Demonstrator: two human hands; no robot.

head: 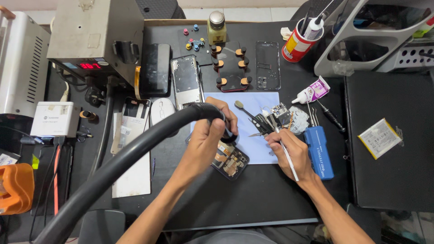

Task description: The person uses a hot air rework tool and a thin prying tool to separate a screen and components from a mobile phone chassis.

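Right now it looks like heat work on an opened phone (231, 161), lying on the black worktop (253, 199) at the blue mat's (253, 113) lower-left edge. Left hand (209, 135) has its grip closed round the black hot-air hose nozzle (205, 110), aimed down at the phone's board. Right hand (289, 151) pinches white-handled tweezers (289, 163) w/ the tip near the phone. Judging by that, a steady nozzle & a fine lift come next. Packages: grey station w/ red display (90, 65) far left, red-yellow can (296, 45) at back, yellow-edged battery pack (379, 138) right, white-purple glue tube (314, 91).
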